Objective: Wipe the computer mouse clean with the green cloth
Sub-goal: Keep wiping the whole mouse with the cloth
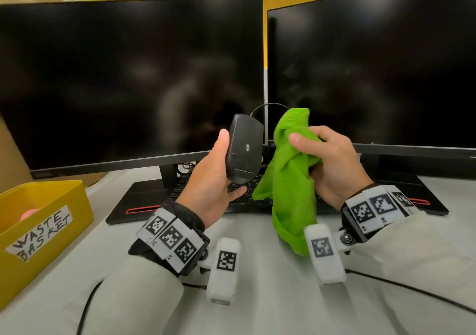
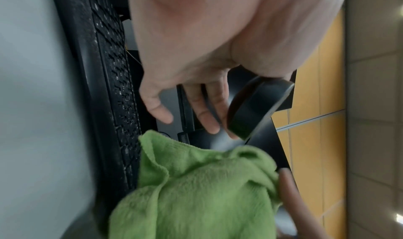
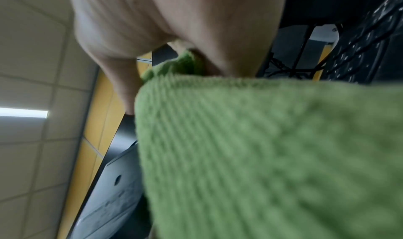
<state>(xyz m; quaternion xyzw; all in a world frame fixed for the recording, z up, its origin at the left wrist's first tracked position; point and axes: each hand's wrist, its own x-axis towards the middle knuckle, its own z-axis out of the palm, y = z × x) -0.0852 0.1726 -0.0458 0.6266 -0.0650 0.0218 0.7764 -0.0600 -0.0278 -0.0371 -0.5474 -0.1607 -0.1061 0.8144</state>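
Above the keyboard [image 1: 239, 193], the left hand [image 1: 208, 180] grips the upturned mouse [image 1: 244, 149]; beside it, the right hand [image 1: 334, 162] clutches the bunched green cloth [image 1: 291, 180].

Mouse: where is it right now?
In the head view, the mouse is held up, underside showing, in the left hand above the keyboard, just left of the cloth in the right hand.

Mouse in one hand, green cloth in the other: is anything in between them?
Nothing is held between. In the head view a narrow gap separates the mouse from the green cloth; through it only the keyboard below shows.
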